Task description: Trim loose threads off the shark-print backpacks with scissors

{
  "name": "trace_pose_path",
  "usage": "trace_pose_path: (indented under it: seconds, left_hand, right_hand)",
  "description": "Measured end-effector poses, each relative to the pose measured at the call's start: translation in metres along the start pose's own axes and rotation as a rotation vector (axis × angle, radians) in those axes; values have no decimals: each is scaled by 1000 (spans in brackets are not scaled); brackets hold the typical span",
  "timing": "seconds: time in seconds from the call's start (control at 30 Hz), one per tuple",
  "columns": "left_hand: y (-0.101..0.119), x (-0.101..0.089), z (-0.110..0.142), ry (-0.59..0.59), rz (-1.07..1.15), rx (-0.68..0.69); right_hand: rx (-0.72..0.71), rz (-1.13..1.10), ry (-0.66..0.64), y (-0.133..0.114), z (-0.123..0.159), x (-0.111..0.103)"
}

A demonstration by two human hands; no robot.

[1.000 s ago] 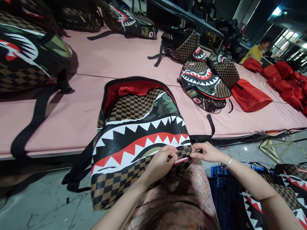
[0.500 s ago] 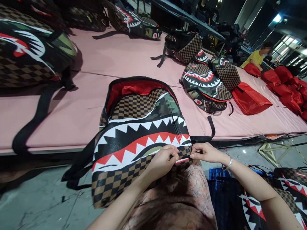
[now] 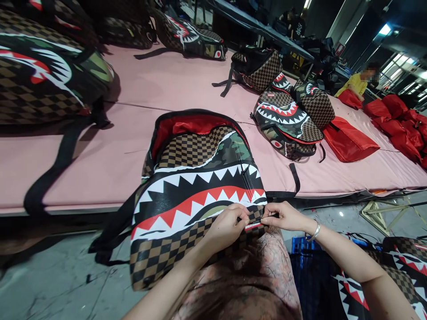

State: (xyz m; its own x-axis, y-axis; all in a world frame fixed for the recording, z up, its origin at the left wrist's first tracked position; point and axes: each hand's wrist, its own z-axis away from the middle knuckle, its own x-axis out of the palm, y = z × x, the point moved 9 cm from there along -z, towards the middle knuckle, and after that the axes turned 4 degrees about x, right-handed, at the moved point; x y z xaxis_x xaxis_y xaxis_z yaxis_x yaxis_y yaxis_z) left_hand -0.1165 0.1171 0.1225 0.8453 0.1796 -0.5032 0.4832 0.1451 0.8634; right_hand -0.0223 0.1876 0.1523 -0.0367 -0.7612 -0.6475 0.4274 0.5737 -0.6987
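Observation:
A backpack (image 3: 200, 195) with brown-black checks, camouflage and a printed shark mouth leans from the table edge onto my lap. Its top hangs open and shows a red lining (image 3: 196, 126). My left hand (image 3: 228, 226) pinches the checked fabric at the lower right, beside a small red-and-white label (image 3: 252, 226). Just to its right, my right hand (image 3: 285, 216) is closed in a pinch at the bag's side edge. Whether a thread or other small thing lies between the fingertips is too small to make out.
More shark-print backpacks lie on the pink-covered table (image 3: 133, 80), one (image 3: 287, 120) at the right beside a red cloth bag (image 3: 348, 138). Red bags (image 3: 400, 120) are piled farther right near a person in yellow (image 3: 355, 84). A blue crate (image 3: 302, 244) stands by my right knee.
My right hand has shifted slightly left, closer to my left hand, at the same corner of the backpack. The view has drifted a little, moving the scene slightly rightward.

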Motion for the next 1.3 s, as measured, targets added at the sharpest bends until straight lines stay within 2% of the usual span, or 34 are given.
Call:
trace_pose_path:
  seconds: [0.23,0.4,0.5,0.57,0.67,0.73,0.77,0.83,0.87,0.9,0.93,1.07,1.17,1.3]
  left_hand:
    - [4,-2,2,-1,24,0]
    - [5,-4,3,18,49,-5]
    - [7,-12,9,68,116,11]
    - [10,-17,18,75,251,40]
    - [17,-18,30,-64,452,94]
    - [18,-25,28,-132,508,125]
    - [15,-33,21,-126,513,131]
    - [-4,-58,-7,-9,463,75]
    - [-19,-73,-26,81,408,21]
    - [-39,-93,-45,223,325,-79]
    - [-53,-107,-64,303,274,-125]
    - [-88,-150,-130,507,101,-179]
    - [-95,-162,-154,589,-6,-175]
    - [-96,-159,-163,633,-104,-165]
  right_hand:
    - [-43,16,-41,-9,-5,6]
    - [-92,4,0,-12,-7,10]
    - [-96,-40,22,-9,-5,7]
    - [-78,-77,59,-4,-5,-1]
    - [-47,-166,189,7,-11,-24]
    - [-56,-182,289,10,-22,-41]
    - [-67,-154,345,10,-30,-50]
    - [-86,-64,473,5,-48,-67]
    - [-87,-4,542,2,-58,-75]
    - [-82,66,604,-2,-68,-83]
    - [-75,140,652,-7,-80,-88]
    - [-44,392,760,-29,-126,-103]
    - [-26,483,799,-37,-157,-110]
    - [5,594,785,-36,-184,-111]
